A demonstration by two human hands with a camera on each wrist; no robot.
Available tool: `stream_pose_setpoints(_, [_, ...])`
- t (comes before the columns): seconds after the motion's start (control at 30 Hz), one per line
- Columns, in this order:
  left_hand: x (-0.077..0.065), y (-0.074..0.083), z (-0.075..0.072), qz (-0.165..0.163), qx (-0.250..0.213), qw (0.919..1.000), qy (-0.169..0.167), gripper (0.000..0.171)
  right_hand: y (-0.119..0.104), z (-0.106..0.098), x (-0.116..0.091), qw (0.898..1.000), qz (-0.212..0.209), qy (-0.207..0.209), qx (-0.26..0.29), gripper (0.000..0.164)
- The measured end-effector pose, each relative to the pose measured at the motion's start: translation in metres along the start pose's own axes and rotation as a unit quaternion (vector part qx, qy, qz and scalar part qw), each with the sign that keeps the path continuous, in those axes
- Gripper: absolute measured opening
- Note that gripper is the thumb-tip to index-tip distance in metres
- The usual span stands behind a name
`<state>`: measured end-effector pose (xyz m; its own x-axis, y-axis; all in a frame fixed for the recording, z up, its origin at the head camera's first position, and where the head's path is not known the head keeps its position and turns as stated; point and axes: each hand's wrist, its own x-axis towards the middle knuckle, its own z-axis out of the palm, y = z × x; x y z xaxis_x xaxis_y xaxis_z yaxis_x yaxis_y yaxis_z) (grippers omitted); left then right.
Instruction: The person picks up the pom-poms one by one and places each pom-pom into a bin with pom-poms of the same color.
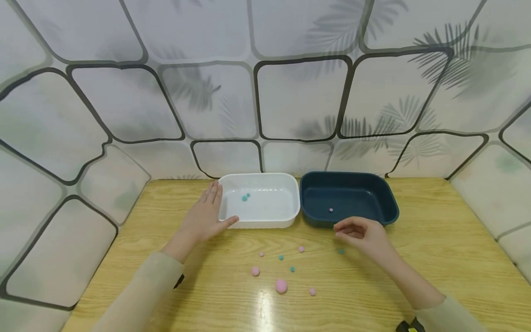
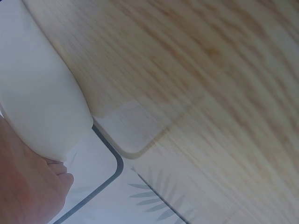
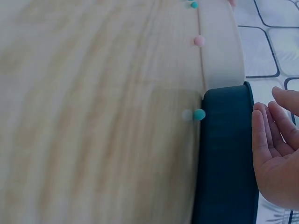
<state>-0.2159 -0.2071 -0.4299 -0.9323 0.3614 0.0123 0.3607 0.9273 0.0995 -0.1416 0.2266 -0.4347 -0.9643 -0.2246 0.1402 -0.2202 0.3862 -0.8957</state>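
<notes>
My left hand rests against the left end of the white tray, its fingers extended along the rim and the thumb over the front corner. Inside that tray lie two small teal balls. Over the near edge of the dark blue tray hovers my right hand, fingers loosely bent. The right wrist view shows its thumb apart from the fingers, with nothing visible between them. A tiny pink ball lies in the blue tray. Just in front of this tray is a teal ball.
Several loose balls lie on the wooden table in front of the trays, among them a larger pink ball and a small teal ball. The trays stand side by side against a patterned cloth backdrop.
</notes>
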Motion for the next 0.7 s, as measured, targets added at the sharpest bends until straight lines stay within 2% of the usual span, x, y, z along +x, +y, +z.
stream_pose_setpoints(0.27, [0.000, 0.000, 0.000, -0.002, -0.005, 1.0000, -0.001, 0.110, 0.015, -0.003, -0.009, 0.999, 0.041, -0.013, -0.022, 0.023])
stream_pose_setpoints(0.7, [0.001, -0.001, 0.002, -0.003, 0.000, 1.0000, -0.002, 0.110, 0.032, -0.005, -0.012, 0.997, 0.059, -0.033, -0.042, 0.024])
